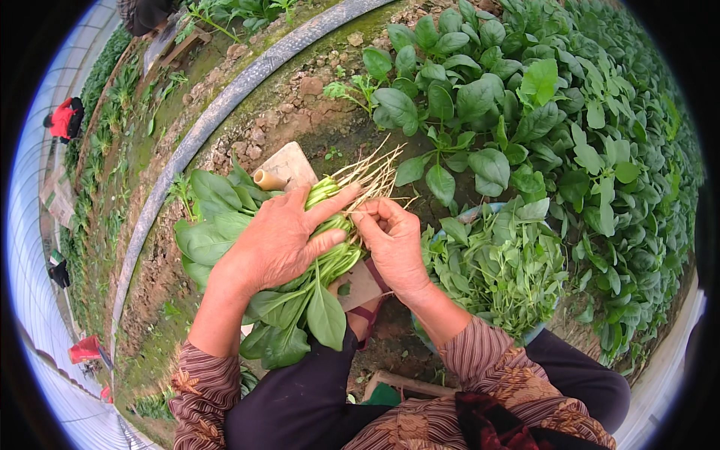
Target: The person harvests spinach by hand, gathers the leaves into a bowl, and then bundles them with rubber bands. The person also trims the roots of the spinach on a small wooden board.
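A bunch of spinach (326, 320) lies across my lap, its leaves to the left and below, its pale roots pointing up and right. My left hand (287, 233) rests over the stems and presses on them, thumb and forefinger spread. At the root end, my right hand (391, 236) pinches a thin root or strand between thumb and fingers. Under the bunch, a flat board (289, 163) shows in part, with a short tan tube (269, 180) lying by it. To the right of my right hand stands a blue-rimmed basin (484, 208) heaped with loose greens (500, 270).
A thick grey hose (219, 107) curves over the soil at left. Dense spinach plants (534, 112) grow at upper right. A sandalled foot (368, 318) is below the bunch, near a low wooden stool (410, 385). Far left, a person in red (63, 120) crouches by the plastic greenhouse wall (39, 225).
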The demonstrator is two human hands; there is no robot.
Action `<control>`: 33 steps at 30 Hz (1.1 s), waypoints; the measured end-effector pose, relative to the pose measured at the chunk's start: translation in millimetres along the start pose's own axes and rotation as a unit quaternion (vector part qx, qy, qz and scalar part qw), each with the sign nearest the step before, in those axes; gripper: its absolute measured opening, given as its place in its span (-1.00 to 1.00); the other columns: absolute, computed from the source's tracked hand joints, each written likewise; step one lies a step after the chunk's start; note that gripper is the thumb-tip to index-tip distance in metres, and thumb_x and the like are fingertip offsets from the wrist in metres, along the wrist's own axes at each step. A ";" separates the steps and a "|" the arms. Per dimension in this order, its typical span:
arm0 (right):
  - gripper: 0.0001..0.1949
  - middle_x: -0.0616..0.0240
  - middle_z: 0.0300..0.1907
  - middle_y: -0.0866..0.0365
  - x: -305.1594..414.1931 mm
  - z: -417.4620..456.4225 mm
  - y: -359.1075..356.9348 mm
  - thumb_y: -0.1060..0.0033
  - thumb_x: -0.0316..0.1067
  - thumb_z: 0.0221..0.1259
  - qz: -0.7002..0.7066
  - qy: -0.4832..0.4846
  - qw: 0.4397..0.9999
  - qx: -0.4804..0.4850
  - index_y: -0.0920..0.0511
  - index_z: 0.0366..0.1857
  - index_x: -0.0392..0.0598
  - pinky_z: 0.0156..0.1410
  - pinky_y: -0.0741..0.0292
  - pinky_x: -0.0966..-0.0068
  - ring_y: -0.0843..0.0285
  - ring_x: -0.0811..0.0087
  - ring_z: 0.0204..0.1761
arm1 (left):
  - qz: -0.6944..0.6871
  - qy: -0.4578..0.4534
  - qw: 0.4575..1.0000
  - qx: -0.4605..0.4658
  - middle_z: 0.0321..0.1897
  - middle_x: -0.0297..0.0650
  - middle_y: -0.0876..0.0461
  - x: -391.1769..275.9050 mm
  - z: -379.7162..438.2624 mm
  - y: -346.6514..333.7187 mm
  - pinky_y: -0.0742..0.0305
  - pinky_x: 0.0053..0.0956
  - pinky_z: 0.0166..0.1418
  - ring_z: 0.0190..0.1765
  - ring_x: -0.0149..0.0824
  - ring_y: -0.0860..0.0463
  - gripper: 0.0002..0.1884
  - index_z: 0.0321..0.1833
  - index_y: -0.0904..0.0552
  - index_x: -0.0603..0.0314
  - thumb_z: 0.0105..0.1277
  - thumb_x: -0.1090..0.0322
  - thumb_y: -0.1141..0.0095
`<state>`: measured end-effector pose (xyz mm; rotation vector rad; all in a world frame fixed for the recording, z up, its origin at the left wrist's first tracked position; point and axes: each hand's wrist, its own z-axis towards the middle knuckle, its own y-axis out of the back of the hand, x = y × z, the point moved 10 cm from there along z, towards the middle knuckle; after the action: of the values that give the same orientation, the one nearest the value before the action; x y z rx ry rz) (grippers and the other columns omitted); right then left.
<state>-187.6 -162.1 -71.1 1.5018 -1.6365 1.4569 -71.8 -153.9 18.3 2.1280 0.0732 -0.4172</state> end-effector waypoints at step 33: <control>-0.93 0.48 -0.39 -0.65 68.9 -45.6 54.2 -0.29 -0.44 0.30 -0.168 -0.106 0.974 0.106 -0.68 -0.29 -0.20 -0.15 -0.45 0.66 -0.49 0.68 -0.30 | 0.079 -0.007 0.994 -0.075 0.49 0.30 -0.19 10.9 -8.5 -23.7 -0.14 -0.04 0.57 0.53 0.24 -0.23 0.17 0.64 0.21 0.42 0.25 0.00 -0.35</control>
<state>-270.1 -157.8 -16.8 2.0009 -1.2837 1.3512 -64.3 -134.8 0.1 1.9666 -0.0686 -0.3229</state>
